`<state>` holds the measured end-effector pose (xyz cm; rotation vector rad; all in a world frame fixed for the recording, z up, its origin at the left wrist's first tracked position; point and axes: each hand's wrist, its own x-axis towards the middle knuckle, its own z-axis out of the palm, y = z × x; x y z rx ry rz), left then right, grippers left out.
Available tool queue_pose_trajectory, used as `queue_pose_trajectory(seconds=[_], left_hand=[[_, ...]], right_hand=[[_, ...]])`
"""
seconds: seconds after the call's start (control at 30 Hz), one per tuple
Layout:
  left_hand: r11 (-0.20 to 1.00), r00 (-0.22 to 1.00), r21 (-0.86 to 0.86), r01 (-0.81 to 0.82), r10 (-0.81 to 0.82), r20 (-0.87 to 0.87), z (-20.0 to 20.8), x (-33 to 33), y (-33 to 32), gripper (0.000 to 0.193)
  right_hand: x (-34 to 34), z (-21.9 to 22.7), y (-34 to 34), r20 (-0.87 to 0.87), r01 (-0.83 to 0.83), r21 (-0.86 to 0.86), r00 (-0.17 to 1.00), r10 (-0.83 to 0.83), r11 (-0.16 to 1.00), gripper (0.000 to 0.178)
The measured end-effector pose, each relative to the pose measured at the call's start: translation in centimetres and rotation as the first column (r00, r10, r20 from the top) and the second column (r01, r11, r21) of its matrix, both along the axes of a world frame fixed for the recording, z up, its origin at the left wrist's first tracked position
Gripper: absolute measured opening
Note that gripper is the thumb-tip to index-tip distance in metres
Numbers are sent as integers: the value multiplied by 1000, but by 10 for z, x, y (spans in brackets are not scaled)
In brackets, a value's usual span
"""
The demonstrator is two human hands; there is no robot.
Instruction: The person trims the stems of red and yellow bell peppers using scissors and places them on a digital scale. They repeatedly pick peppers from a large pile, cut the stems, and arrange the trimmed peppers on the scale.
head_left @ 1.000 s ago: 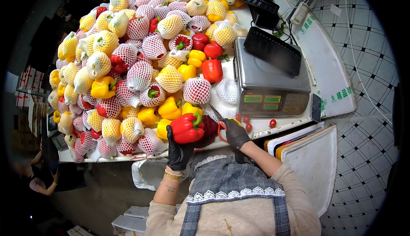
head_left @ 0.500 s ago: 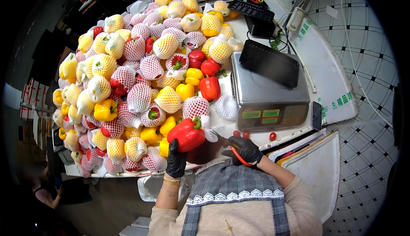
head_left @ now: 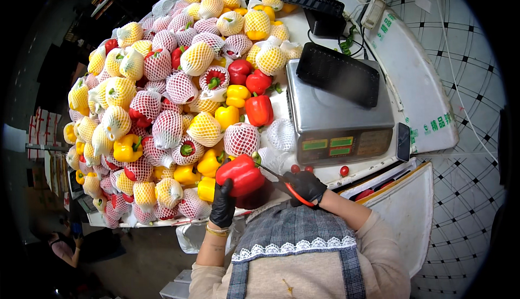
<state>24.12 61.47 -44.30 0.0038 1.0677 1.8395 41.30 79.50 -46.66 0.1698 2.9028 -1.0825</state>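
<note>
A large red bell pepper (head_left: pixel 238 177) lies in my left hand (head_left: pixel 221 206), whose black-gloved fingers are closed round its near left side. My right hand (head_left: pixel 306 186), also gloved in black, grips scissors (head_left: pixel 297 194) with orange-red handles. Their blades reach left to the pepper's green stem and seem to touch it; whether they are closed on it I cannot make out. Just beyond the pepper sits a netted pepper (head_left: pixel 241 139), with crumpled white foam nets (head_left: pixel 281 135) to its right. Bare yellow peppers (head_left: pixel 209 163) lie close to my left hand.
A big heap of net-wrapped peppers (head_left: pixel 168 125) covers the table's left. On the right stands a steel weighing scale (head_left: pixel 341 120) bearing a black tray (head_left: pixel 338 75). Small red tomatoes (head_left: pixel 344 171) and a phone (head_left: pixel 403 142) lie by the near edge. Another person (head_left: pixel 65 247) is at far left.
The scissor blades have moved left to the pepper's stem. The pepper has turned slightly in my left hand, its stem now pointing more toward the scissors.
</note>
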Motion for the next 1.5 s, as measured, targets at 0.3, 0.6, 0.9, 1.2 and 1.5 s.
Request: queue_pose_trajectory(seconds=[0.3, 0.6, 0.9, 1.2, 1.5], left_hand=[[972, 935, 162, -170, 108, 338, 6, -14, 11, 69], [973, 963, 150, 177, -139, -230, 26, 36, 107, 60], [976, 101, -160, -146, -147, -984, -24, -31, 297, 52], [951, 200, -271, -149, -240, -950, -41, 11, 274, 40], [926, 293, -374, -47, -345, -892, -20, 26, 232, 49]], right_hand=[[15, 12, 20, -15, 118, -524, 989, -147, 844, 52], [5, -5, 30, 108, 355, -799, 879, -465, 485, 62], [5, 67, 184, 35, 355, -924, 440, -897, 138, 43], [-18, 71, 223, 6, 631, -530, 670, -742, 566, 42], [-37, 44, 193, -19, 755, -245, 623, -782, 607, 78]])
